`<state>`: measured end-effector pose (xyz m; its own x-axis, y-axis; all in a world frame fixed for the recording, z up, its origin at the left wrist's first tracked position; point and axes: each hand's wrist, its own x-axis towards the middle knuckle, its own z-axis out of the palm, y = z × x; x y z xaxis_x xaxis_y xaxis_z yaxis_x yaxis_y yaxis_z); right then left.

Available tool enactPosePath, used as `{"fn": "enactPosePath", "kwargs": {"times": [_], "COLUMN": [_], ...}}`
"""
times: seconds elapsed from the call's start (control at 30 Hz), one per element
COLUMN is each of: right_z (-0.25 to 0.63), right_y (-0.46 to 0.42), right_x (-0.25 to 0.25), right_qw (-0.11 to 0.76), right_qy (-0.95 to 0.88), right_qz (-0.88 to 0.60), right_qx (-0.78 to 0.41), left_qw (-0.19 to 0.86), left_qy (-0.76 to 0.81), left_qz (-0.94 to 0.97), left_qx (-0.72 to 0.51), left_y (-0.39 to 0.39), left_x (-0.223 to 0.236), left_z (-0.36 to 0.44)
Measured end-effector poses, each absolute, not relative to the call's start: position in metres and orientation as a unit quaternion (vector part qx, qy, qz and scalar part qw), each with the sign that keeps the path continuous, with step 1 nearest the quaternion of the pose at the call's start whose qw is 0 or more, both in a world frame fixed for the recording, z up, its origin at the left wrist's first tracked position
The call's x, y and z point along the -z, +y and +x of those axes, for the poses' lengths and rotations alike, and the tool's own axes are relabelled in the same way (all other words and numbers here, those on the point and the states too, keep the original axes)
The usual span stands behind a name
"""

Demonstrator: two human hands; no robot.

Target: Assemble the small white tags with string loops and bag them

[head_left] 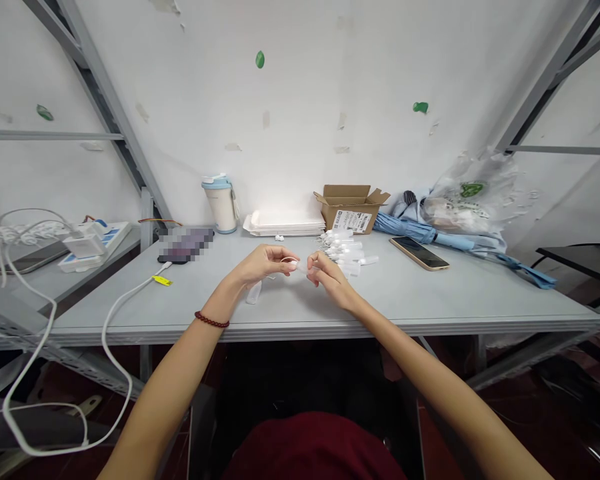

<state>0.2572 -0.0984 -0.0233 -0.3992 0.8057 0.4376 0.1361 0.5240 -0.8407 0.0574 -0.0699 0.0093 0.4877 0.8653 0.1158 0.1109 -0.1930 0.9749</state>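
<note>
Over the front middle of the desk, my left hand (266, 263) and my right hand (329, 277) are close together, fingers pinched. Between them is a small translucent white plastic bottle (301, 267), partly hidden by the fingers. A thin pale loop (290, 259) shows at my left fingertips; I cannot tell what it belongs to. Below my left hand lies another clear plastic bottle (254, 293). Just beyond my right hand is a pile of several similar small bottles (349, 256), some with thin tips pointing left. A small white piece (279, 237) lies farther back.
Along the wall stand a cup (221, 205), a stack of white trays or envelopes (287, 223) and an open cardboard box (353, 210). To the right are a phone (420, 253), a blue umbrella (405, 228) and a plastic bag (473, 200). A white cable (111, 320) hangs at left.
</note>
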Motion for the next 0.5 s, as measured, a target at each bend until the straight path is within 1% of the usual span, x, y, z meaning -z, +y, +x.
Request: {"fn": "enactPosePath", "kwargs": {"times": [0.13,0.3,0.5], "right_z": [0.2557,0.2546,0.2551], "right_y": [-0.0957,-0.0945,-0.0956], "right_x": [0.0254,0.0259,0.0252], "right_qw": [0.458,0.474,0.473], "right_qy": [-0.726,-0.721,-0.718], "right_qz": [-0.314,-0.303,-0.302], "right_qx": [-0.406,-0.404,-0.411], "left_qw": [0.526,0.556,0.516], "left_qy": [0.361,0.372,0.405], "left_qz": [0.673,0.652,0.684], "left_qx": [-0.373,-0.357,-0.318], "left_y": [-0.0676,-0.0676,-0.0710], "left_x": [-0.0064,-0.0052,-0.0092], "left_z": [0.0571,0.0583,0.0590]}}
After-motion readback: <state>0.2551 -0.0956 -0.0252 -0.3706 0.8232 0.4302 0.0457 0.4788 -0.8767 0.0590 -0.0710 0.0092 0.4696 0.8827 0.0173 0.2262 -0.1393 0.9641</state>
